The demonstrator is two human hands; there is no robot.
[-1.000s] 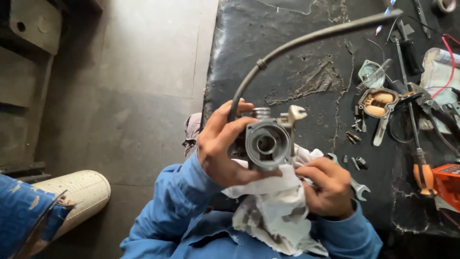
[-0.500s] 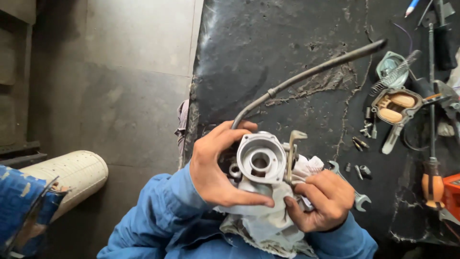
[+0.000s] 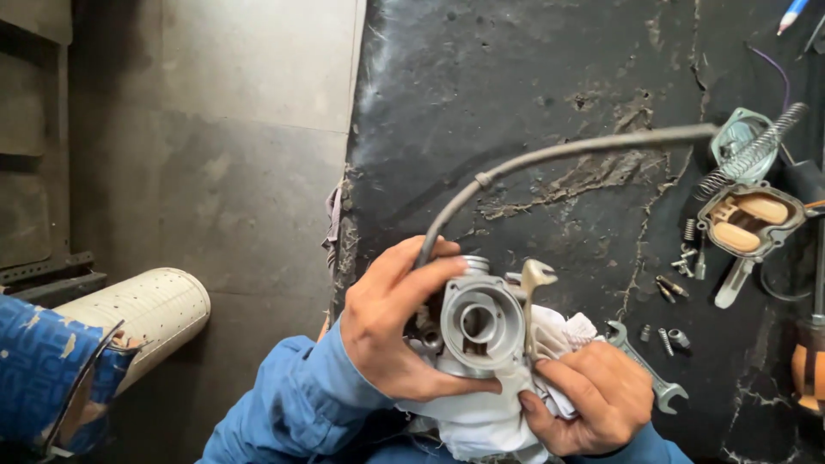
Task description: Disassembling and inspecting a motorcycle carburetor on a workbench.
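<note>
Worktop: black, cracked and scuffed, with pale worn patches mid-surface. Its left edge is ragged. Beyond that edge lies grey concrete floor, with a white perforated cylinder low at left and a blue patterned sleeve at the frame's corner.

Left hand grasps the carburettor from the left side, fingers wrapped over its top and thumb beneath. Right hand is clenched on a white rag pressed against the carburettor's lower right. The carburettor sits above the worktop's near edge, round bore facing the camera.

A grey cable arcs from the carburettor toward the far right. At the right edge: a coil spring, a float bowl with tan floats, loose screws, and an orange-handled tool. A spanner lies just beside the right hand.
</note>
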